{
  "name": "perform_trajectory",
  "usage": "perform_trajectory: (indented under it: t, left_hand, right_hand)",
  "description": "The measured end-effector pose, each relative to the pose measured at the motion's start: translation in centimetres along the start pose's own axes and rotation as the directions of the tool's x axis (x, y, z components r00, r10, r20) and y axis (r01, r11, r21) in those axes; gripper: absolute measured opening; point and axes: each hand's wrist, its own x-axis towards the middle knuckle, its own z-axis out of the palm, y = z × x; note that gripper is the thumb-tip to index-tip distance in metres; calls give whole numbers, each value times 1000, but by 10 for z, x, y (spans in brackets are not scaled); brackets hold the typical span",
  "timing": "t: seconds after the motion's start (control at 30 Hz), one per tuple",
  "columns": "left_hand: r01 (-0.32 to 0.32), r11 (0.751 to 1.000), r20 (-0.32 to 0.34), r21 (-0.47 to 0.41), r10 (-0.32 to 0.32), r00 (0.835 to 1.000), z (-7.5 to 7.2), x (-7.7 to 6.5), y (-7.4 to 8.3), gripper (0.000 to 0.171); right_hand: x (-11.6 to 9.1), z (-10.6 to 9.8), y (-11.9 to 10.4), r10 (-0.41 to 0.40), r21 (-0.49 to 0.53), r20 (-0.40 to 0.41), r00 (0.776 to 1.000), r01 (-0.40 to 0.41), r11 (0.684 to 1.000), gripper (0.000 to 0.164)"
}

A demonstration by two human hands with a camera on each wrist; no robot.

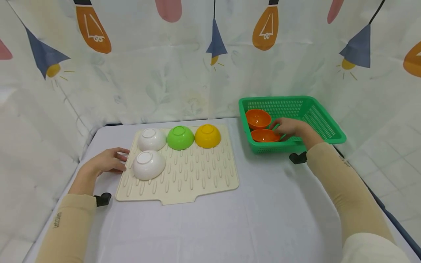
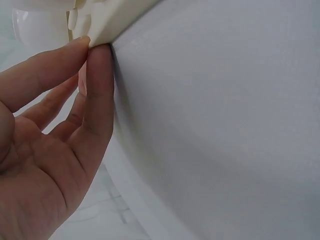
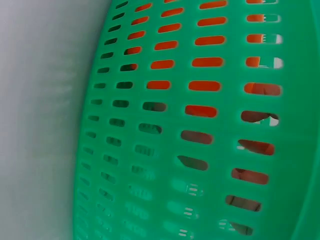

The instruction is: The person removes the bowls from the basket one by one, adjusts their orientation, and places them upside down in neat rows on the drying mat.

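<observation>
At its left edge, my left hand [image 1: 110,160] pinches the cream drying mat [image 1: 197,171], thumb on top and fingertips at the side, as the left wrist view shows [image 2: 55,115]. On the mat, upside down, are two white bowls [image 1: 149,165], a green bowl [image 1: 180,138] and a yellow bowl [image 1: 207,136]. My right hand [image 1: 291,128] reaches into the green basket [image 1: 329,133] and grips the right rim of the nearer orange bowl [image 1: 264,136]. Behind that one is another orange bowl [image 1: 258,118]. Through the basket's slots, the right wrist view shows orange and parts of my fingers.
A white cloth [image 1: 210,230] covers the table. The basket stands at the back right, beside the mat's far corner. A patterned curtain [image 1: 184,80] hangs along the back and left side. Black wrist straps [image 1: 103,199] show below both hands.
</observation>
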Motion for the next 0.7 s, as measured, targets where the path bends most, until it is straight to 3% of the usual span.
perform_trajectory:
  t: [0.23,0.7]
  left_hand:
    - [-28,1000,5,-10,28,1000,-4,-2,-3,82]
    - [-26,1000,0,-8,26,1000,-2,-5,-2,83]
  right_hand:
    - [0,1,9,-7,23,9,1000,7,1000,53]
    - [-11,-6,16,14,114,-37,999,-10,993,53]
